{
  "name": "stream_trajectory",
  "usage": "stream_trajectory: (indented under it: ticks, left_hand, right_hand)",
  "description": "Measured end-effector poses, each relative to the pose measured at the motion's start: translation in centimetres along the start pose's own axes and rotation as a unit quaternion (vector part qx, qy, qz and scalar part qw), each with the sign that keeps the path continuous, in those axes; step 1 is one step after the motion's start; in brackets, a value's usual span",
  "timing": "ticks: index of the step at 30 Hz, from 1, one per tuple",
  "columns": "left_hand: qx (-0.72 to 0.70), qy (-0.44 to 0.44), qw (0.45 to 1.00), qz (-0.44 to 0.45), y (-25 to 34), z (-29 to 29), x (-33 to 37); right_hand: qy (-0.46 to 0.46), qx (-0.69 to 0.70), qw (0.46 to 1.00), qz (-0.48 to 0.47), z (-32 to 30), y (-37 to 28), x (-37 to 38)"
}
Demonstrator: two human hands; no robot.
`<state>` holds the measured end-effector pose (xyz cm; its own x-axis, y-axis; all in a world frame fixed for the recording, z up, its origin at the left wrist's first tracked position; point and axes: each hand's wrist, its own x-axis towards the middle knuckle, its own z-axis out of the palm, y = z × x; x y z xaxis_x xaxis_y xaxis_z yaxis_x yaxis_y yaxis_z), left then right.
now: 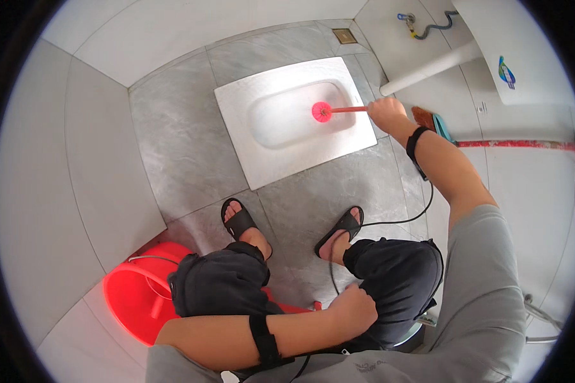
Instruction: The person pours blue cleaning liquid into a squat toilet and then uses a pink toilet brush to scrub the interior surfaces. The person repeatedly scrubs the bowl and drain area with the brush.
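A white squat toilet pan [242, 102] is set in the grey tiled floor ahead of me. My right hand [386, 113] is wrapped round the red handle of a toilet brush [322, 112], past the pan's right rim. The brush's round pink-red head is over the right part of the bowl; whether its bristles touch the surface I cannot tell. My left hand [354, 312] is curled into a fist near my right knee, with nothing seen sticking out of it. A black strap is round each forearm.
A red bucket [152, 258] lies tilted at the lower left by the wall. On the right are a brown-bristled broom [423, 117], a red pole [521, 145], a white pipe [431, 70] and a tap [405, 17] with a hose. A black cable [397, 222] crosses my right foot.
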<state>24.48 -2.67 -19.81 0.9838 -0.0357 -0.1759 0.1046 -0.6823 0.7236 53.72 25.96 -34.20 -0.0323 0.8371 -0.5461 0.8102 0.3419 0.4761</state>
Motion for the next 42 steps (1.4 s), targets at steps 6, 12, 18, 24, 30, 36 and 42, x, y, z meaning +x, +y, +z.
stream_trajectory:
  ticks: [6, 12, 18, 24, 30, 36, 42]
  left_hand:
    - [-0.091, -0.147, 0.985, -0.015, -2.2, 1.0, 0.9]
    - [-0.244, -0.046, 0.965, -0.085, -8.8, -2.8, -1.4]
    - [-0.321, -0.291, 0.865, -0.253, -11.8, 4.5, -1.9]
    - [-0.409, -0.480, 0.742, -0.230, -11.4, 21.9, 0.2]
    - [-0.451, -0.500, 0.697, -0.247, -7.6, 27.1, 0.5]
    - [-0.455, -0.506, 0.686, -0.256, -7.4, 24.0, 2.4]
    - [-0.423, -0.467, 0.721, -0.288, -10.0, 15.0, 5.1]
  right_hand:
    - [-0.020, 0.179, 0.975, 0.130, 3.4, -3.5, -3.2]
    - [-0.243, 0.834, 0.370, 0.330, 9.5, -4.5, -4.4]
    - [-0.156, 0.847, 0.452, 0.231, 6.8, -2.4, -9.8]
    - [-0.126, 0.463, 0.849, 0.222, 6.1, -1.7, -12.5]
    - [0.048, 0.263, 0.952, 0.147, 4.6, -1.0, -10.3]
    - [0.125, -0.030, 0.989, -0.080, 3.1, 4.8, -4.1]
    - [0.024, 0.043, 0.994, -0.099, 1.3, 5.3, -1.3]
